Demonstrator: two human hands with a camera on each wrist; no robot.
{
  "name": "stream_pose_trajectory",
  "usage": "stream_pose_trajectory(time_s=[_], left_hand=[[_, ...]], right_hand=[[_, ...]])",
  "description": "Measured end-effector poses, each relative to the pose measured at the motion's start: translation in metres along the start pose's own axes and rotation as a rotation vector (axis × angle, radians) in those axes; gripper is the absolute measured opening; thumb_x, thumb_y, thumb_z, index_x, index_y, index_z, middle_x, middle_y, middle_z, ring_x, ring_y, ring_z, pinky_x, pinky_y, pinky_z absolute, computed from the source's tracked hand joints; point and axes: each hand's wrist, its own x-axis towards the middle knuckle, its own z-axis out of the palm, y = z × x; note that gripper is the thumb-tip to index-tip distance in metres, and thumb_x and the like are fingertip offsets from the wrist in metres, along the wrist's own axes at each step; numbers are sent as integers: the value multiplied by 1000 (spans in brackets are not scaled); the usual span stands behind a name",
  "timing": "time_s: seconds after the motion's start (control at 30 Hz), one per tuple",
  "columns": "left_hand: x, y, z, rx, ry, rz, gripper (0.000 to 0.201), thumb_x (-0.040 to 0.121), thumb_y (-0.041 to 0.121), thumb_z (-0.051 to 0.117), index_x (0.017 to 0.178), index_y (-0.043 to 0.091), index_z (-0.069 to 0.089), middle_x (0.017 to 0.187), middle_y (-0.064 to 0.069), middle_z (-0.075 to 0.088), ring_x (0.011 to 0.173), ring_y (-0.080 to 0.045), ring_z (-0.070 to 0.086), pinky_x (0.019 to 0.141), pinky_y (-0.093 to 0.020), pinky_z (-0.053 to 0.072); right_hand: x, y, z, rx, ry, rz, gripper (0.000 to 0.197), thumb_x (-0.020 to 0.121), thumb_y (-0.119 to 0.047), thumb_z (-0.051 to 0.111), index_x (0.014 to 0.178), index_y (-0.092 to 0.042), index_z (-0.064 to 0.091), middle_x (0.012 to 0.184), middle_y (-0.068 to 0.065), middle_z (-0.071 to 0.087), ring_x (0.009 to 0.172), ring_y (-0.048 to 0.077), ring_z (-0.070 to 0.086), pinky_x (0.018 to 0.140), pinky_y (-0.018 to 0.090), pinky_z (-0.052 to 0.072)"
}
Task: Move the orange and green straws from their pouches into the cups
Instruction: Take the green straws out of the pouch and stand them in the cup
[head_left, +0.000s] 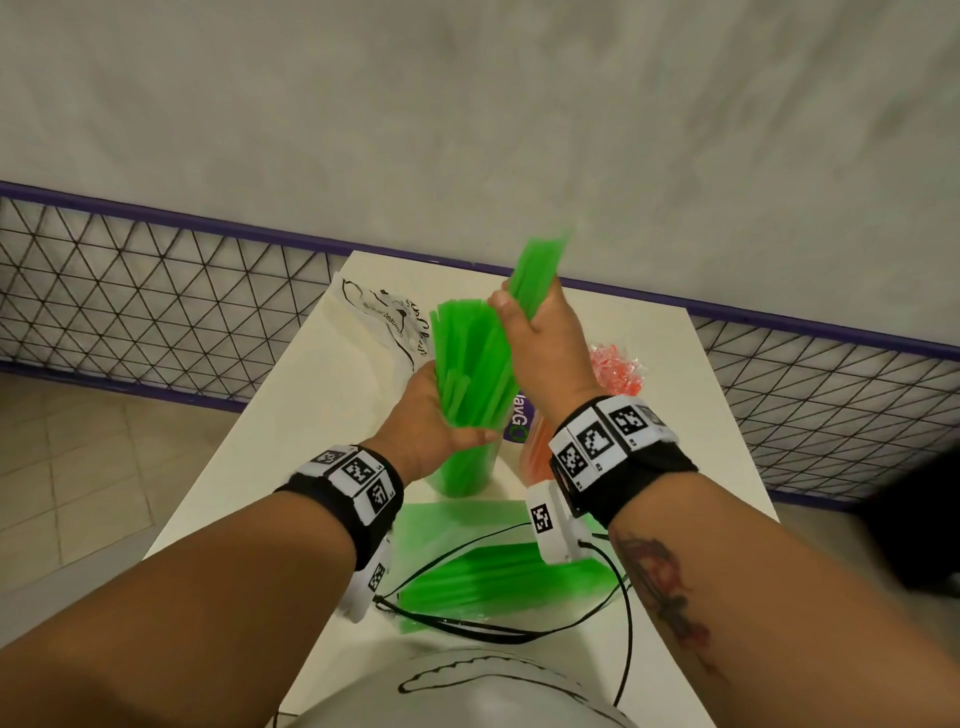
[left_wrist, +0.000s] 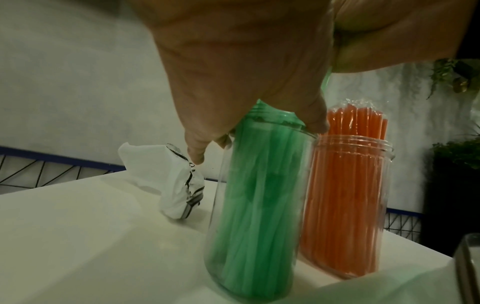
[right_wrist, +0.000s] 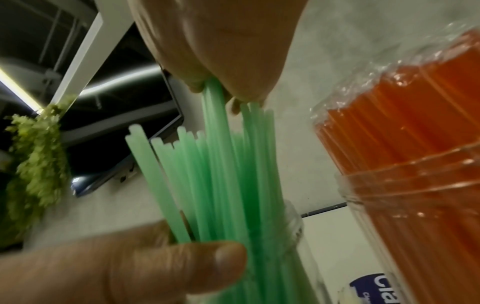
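A clear cup (head_left: 460, 480) on the white table (head_left: 249, 467) holds a fan of green straws (head_left: 467, 358). My left hand (head_left: 441, 415) grips that bundle just above the cup's mouth (left_wrist: 272, 125). Above and to the right, my right hand (head_left: 537, 332) grips a smaller bunch of green straws (head_left: 535, 275); its lower ends sit among those in the cup (right_wrist: 223, 164). A second clear cup (left_wrist: 348, 205) to the right holds orange straws (left_wrist: 363, 123) still in their clear pouch. A green pouch (head_left: 498, 577) with more straws lies flat in front.
A crumpled white plastic bag (head_left: 384, 312) lies at the table's far left. A purple-framed wire fence (head_left: 156, 291) and a grey wall stand behind the table. Black cables (head_left: 618, 597) loop over the green pouch near the front edge.
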Motion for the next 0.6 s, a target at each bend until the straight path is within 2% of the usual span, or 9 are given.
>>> stream_pose_trajectory(time_s=[0.07, 0.1, 0.17, 0.23, 0.3, 0.37, 0.47, 0.53, 0.6], left_hand=[[0, 0, -1, -10, -15, 2, 109, 42, 53, 93, 135, 29, 43, 132, 1, 56, 120, -12, 59, 104, -43, 50], [1, -1, -2, -17, -19, 1, 108, 43, 51, 93, 135, 29, 43, 132, 1, 57, 120, -12, 59, 104, -44, 50], [1, -2, -2, -19, -18, 9, 106, 45, 47, 93, 136, 28, 43, 132, 3, 58, 120, -12, 59, 104, -43, 50], [1, -3, -2, -23, -15, 15, 106, 45, 47, 93, 137, 28, 42, 132, 3, 57, 120, -12, 59, 105, -44, 49], [1, -5, -2, -20, -5, 6, 108, 44, 49, 92, 136, 30, 41, 132, 3, 56, 121, -13, 58, 105, -43, 49], [2, -7, -3, -7, -10, 11, 107, 43, 51, 93, 135, 31, 42, 132, 3, 56, 120, -13, 58, 104, -44, 49], [3, -5, -3, 17, -21, 7, 99, 49, 47, 93, 132, 33, 41, 133, 4, 53, 122, -10, 55, 105, -39, 47], [3, -5, -3, 23, -18, 16, 89, 58, 34, 94, 128, 33, 39, 135, 3, 51, 122, -9, 52, 104, -32, 44], [2, -3, -3, -2, -12, 41, 88, 57, 33, 94, 127, 33, 40, 133, 2, 53, 121, -10, 53, 106, -34, 46]], right_hand=[[-3, 7, 4, -278, -83, -110, 29, 91, -40, 56, 108, -18, 61, 112, 3, 60, 112, 25, 52, 101, 51, 38], [-5, 10, 5, -340, -101, -110, 40, 88, -45, 58, 118, -20, 58, 125, 3, 55, 125, 25, 44, 108, 55, 29], [-9, 7, 2, -250, -51, -68, 68, 86, -49, 63, 142, -20, 37, 144, 2, 42, 136, 22, 30, 116, 52, 22], [-11, 1, -3, -122, 37, -125, 83, 88, -43, 63, 152, -20, 16, 154, 2, 31, 141, 21, 25, 116, 44, 24], [-8, -6, -7, -162, 29, -279, 78, 94, -34, 57, 155, -18, 12, 159, 4, 24, 145, 20, 22, 119, 41, 22], [-2, -9, -6, -351, -138, -394, 65, 99, -34, 47, 155, -17, 17, 161, 4, 21, 149, 21, 16, 120, 44, 16], [-1, -2, 3, -672, -474, -398, 53, 104, -40, 32, 153, -21, 26, 161, -1, 24, 150, 19, 14, 120, 47, 11], [0, 1, 6, -752, -525, -360, 52, 105, -40, 27, 153, -21, 27, 160, -2, 24, 149, 19, 17, 120, 45, 11], [4, -2, 6, -803, -520, -297, 52, 105, -41, 25, 154, -22, 24, 161, -2, 23, 149, 19, 17, 120, 45, 8]])
